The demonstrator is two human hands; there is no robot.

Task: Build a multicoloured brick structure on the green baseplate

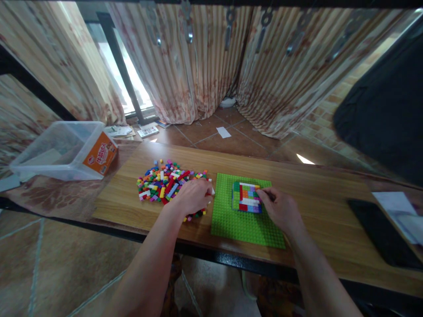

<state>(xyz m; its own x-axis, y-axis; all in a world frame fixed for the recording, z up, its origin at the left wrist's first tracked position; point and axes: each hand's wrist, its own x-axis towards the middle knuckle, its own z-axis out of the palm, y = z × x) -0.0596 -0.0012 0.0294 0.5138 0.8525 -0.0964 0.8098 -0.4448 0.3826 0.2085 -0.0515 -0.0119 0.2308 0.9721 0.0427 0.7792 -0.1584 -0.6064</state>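
Note:
A green studded baseplate lies on the wooden board. Standing on it is a low block build of toy bricks in white, red, blue, green, orange and purple. My right hand pinches the right edge of this build, its fingertips covering the exact brick. To the left spreads a loose pile of small coloured toy bricks. Over the pile's right side, my left hand is closed, with a white toy brick at its fingertips beside the baseplate's left edge.
A clear plastic box with an orange label stands at the left. On the right lie a black flat object and white paper. Beyond the wooden board are a tiled floor and striped curtains. A dark shape fills the upper right.

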